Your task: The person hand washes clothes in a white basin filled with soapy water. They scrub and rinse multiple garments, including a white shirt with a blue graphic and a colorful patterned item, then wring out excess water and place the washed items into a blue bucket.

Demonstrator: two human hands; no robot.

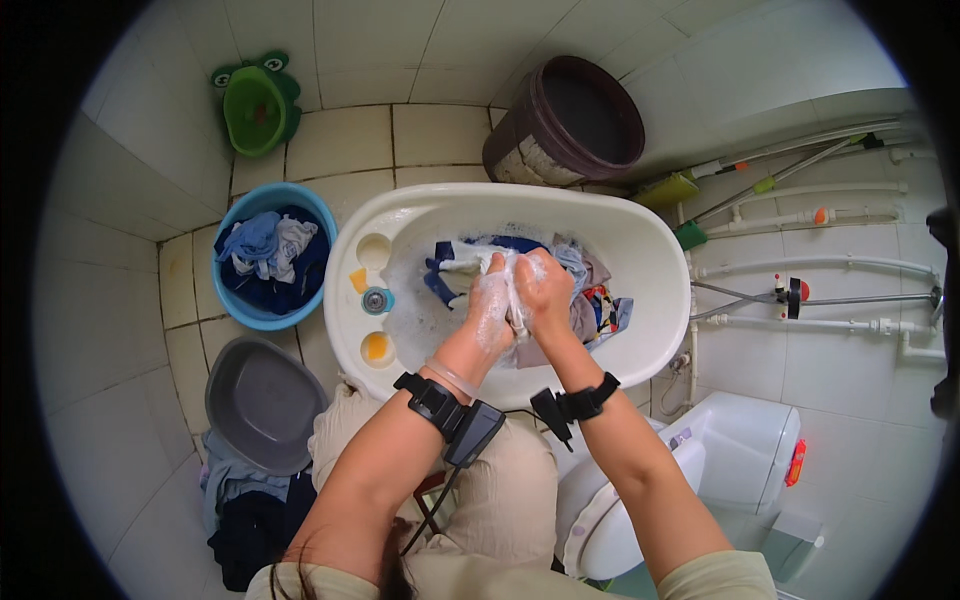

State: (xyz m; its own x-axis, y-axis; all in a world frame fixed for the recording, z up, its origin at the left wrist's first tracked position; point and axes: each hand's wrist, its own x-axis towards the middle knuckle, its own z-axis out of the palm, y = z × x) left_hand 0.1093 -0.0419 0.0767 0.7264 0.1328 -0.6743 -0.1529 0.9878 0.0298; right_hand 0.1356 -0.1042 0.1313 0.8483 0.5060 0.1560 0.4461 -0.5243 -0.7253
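Observation:
Over a white plastic baby bathtub (pixel 664 330), my left hand (pixel 489 300) and my right hand (pixel 541 289) are side by side, both gripping a soapy white and navy garment (pixel 465 259). Suds coat my fingers and the back of my left hand. Part of the cloth bunches between my hands, while its navy edge hangs toward the tub's left side. Foamy water (pixel 420 330) lies under it. To the right of my hands, wet clothes (pixel 589 274) in mauve, light blue and a colourful print are heaped in the tub.
A blue basin (pixel 330 277) of clothes and a grey basin (pixel 262 397) stand left of the tub, with a clothes pile (pixel 251 517) below. Behind are a green frog potty (pixel 255 112) and a dark bucket (pixel 517 142). Mops (pixel 795 169), pipes (pixel 817 264) and a toilet (pixel 622 517) are at right.

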